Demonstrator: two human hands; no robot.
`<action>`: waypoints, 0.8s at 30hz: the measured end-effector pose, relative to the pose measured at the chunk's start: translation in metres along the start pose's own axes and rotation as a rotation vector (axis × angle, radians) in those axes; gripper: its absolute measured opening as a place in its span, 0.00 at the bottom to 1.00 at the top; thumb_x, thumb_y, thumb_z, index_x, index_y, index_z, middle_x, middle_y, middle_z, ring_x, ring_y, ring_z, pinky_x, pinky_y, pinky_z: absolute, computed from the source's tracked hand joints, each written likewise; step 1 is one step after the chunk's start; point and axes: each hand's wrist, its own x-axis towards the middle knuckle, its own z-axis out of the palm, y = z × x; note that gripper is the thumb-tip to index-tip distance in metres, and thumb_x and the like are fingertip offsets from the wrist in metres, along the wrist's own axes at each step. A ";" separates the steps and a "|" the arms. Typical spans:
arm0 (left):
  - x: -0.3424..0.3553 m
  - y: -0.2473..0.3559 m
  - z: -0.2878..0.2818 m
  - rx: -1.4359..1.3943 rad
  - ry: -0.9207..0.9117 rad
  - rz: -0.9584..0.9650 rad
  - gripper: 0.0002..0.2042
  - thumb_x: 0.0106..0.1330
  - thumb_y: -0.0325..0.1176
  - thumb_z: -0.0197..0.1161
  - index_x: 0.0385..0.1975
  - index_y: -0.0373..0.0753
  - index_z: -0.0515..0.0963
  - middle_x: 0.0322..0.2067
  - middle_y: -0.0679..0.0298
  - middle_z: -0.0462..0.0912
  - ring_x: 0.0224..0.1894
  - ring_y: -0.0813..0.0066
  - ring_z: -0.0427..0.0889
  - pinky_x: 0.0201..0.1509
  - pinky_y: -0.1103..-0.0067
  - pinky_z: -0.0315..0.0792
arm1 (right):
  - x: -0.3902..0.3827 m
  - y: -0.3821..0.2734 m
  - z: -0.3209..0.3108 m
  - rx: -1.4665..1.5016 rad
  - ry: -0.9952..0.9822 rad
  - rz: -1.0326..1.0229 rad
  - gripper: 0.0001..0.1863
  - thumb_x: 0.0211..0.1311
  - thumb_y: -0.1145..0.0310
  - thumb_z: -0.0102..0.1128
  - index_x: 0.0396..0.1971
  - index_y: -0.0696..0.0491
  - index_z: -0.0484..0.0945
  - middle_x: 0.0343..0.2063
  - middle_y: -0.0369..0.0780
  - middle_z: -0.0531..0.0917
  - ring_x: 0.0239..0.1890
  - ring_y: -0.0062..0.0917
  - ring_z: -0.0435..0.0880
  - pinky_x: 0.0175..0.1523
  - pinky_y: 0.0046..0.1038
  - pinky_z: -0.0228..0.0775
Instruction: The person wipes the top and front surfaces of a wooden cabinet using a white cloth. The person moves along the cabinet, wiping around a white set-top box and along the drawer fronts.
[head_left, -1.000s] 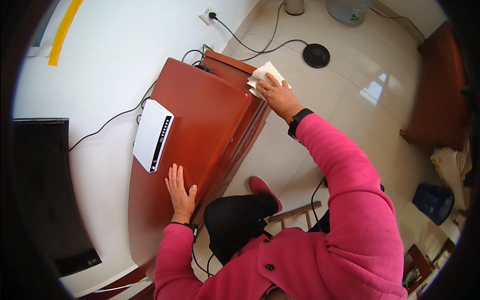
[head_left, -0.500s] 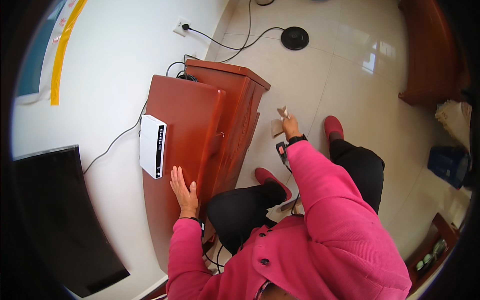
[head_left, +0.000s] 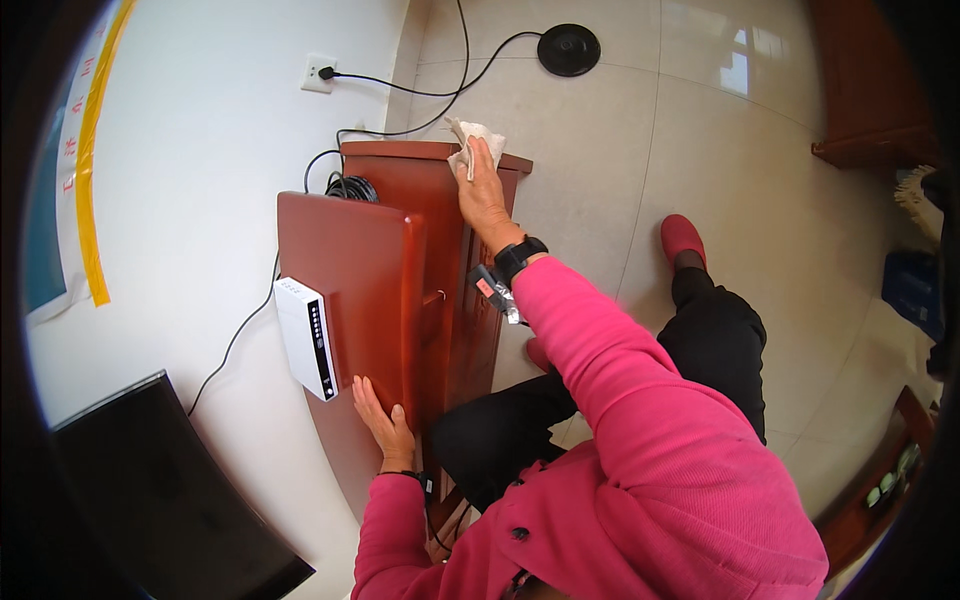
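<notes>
My left hand (head_left: 388,428) rests flat on the top of the reddish-brown wooden cabinet (head_left: 360,260), fingers stretched out and nothing held. Just beyond its fingertips stands a white router-like box (head_left: 303,335) with a black strip of buttons. My right hand (head_left: 484,200) reaches over the cabinet's lower far section and holds a pale beige cloth (head_left: 483,133) against that section's far edge. Part of the cloth lies hidden under the fingers. A dark band and a small device hang at my right wrist.
A coiled black cable (head_left: 352,188) sits behind the cabinet, near the wall socket (head_left: 318,74). A round black base (head_left: 569,50) with a cord lies on the tiled floor. At the left is a black screen (head_left: 170,490); brown furniture (head_left: 868,150) stands at the far right.
My right hand has swung left and away with the cloth, from above the floor to the cabinet's far edge. My left hand stays on the cabinet top. The view has shifted slightly.
</notes>
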 end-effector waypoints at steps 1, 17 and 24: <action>0.000 0.000 0.000 0.000 -0.001 0.007 0.38 0.73 0.60 0.40 0.73 0.34 0.54 0.74 0.46 0.51 0.77 0.46 0.48 0.77 0.54 0.39 | -0.001 0.002 0.001 0.029 -0.010 0.042 0.29 0.73 0.66 0.49 0.70 0.59 0.56 0.71 0.55 0.58 0.75 0.47 0.54 0.76 0.35 0.49; 0.002 0.001 -0.003 0.064 -0.006 0.043 0.39 0.74 0.62 0.37 0.71 0.32 0.56 0.72 0.44 0.54 0.74 0.43 0.52 0.76 0.54 0.45 | 0.035 0.137 -0.002 0.170 0.023 0.484 0.37 0.75 0.51 0.43 0.70 0.66 0.56 0.66 0.61 0.66 0.71 0.51 0.62 0.73 0.35 0.55; 0.001 0.000 -0.003 0.023 -0.004 0.031 0.39 0.74 0.62 0.39 0.71 0.32 0.56 0.72 0.43 0.54 0.74 0.43 0.52 0.76 0.55 0.44 | 0.029 0.139 -0.015 0.067 -0.013 0.614 0.29 0.74 0.54 0.46 0.62 0.63 0.68 0.56 0.61 0.76 0.61 0.55 0.73 0.64 0.44 0.65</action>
